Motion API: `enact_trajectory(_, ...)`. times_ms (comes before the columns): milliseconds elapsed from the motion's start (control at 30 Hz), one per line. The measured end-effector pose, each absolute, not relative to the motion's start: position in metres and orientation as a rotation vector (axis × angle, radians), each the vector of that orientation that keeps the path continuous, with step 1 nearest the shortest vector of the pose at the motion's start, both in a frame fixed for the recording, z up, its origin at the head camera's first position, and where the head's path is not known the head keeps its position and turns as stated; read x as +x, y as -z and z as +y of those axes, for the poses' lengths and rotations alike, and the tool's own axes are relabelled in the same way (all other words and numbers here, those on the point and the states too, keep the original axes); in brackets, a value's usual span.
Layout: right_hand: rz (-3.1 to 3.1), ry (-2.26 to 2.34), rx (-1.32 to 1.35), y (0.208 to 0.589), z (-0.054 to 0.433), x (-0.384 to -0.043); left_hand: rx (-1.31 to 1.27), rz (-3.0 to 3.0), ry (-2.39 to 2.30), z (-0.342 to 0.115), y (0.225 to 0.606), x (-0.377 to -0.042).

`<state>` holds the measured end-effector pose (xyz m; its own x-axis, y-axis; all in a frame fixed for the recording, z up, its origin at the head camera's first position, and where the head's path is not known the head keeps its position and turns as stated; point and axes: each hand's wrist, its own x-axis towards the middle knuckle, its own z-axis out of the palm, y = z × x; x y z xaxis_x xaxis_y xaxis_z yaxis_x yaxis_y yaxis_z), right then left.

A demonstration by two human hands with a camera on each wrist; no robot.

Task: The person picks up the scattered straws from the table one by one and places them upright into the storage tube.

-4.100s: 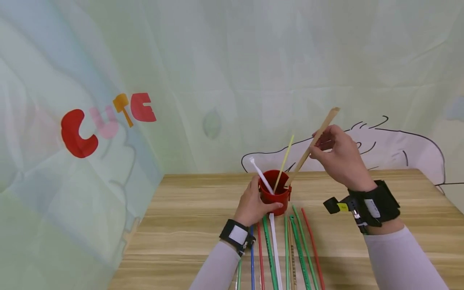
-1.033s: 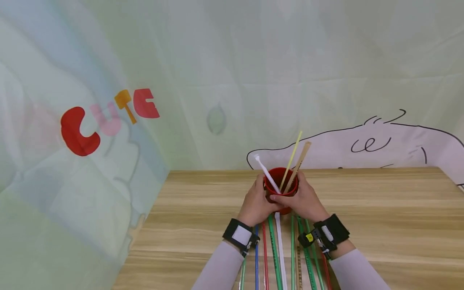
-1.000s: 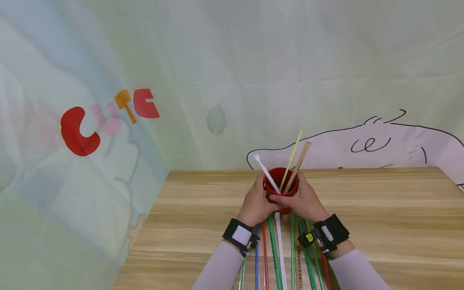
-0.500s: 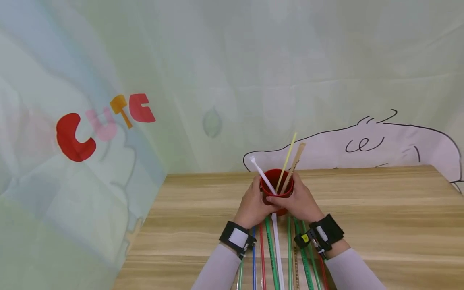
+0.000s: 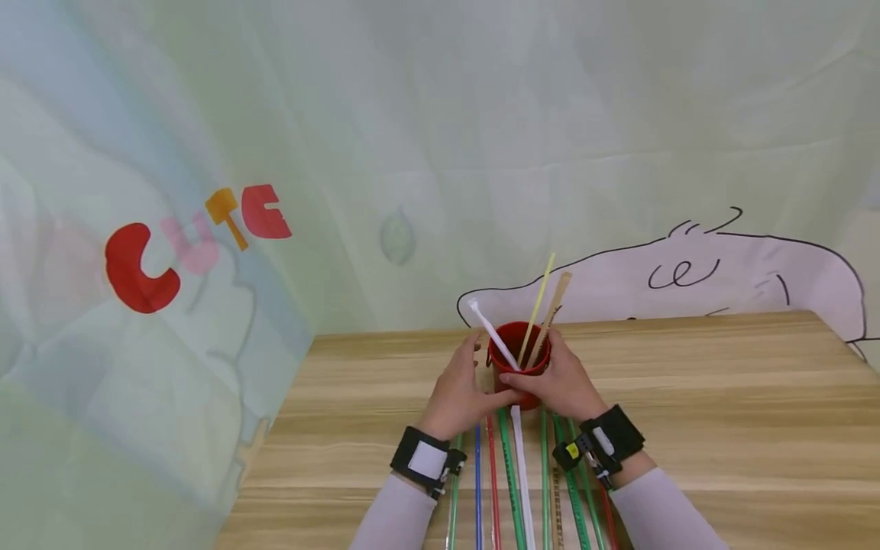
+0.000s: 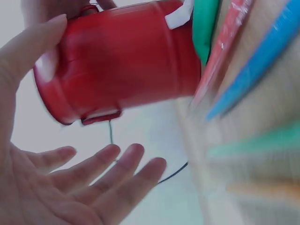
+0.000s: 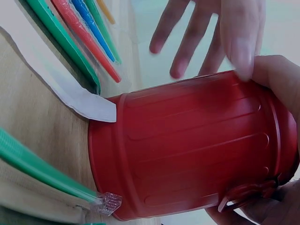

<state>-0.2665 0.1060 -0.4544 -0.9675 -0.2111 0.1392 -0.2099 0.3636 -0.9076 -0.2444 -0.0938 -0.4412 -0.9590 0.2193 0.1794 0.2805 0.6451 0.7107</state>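
Observation:
A small red bucket [image 5: 507,334] with side handles stands upright on the table, like a miniature trash can. Leaning in it are a white paper-wrapped straw [image 5: 491,330], a thin yellow straw [image 5: 538,302] and a brown paper-wrapped straw [image 5: 555,296]. My right hand [image 5: 567,384] grips the bucket, its thumb along the near side by the rim and its fingers round the right side. My left hand [image 5: 455,396] is at the left with fingers spread and apart from the wall. Its thumb lies near the bucket; whether it touches is unclear.
Several straws lie in a row in front of the bucket, among them a blue straw [image 5: 478,489], a red straw [image 5: 493,481], a white straw [image 5: 521,473] and a green straw [image 5: 512,473]. The wooden table [image 5: 722,397] ends at a printed cloth backdrop [image 5: 385,114].
My right hand let go of the brown straw, now in the bucket, and took hold of the bucket. Just now the left hand's fingers opened and drew off leftward.

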Motion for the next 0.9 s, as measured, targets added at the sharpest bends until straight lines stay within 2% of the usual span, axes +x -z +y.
enact_trajectory(233, 2.583, 1.739, -0.408, 0.453, 0.104, -0.268, -0.31, -2.846, 1.063, -0.129, 0.428, -0.22)
enact_trajectory(467, 2.581, 1.743, -0.401, 0.452, 0.106, -0.269, -0.258, -2.903, 0.844, -0.16, 0.434, -0.197)
enact_trajectory(667, 2.582, 1.741, -0.405, 0.453, 0.106, -0.269, -0.312, -2.98, 0.659, -0.166, 0.448, -0.174)
enact_trajectory(900, 2.573, 1.738, -0.391, 0.453, 0.105, -0.265, -0.319, -3.07, 0.651, -0.162, 0.457, -0.154)
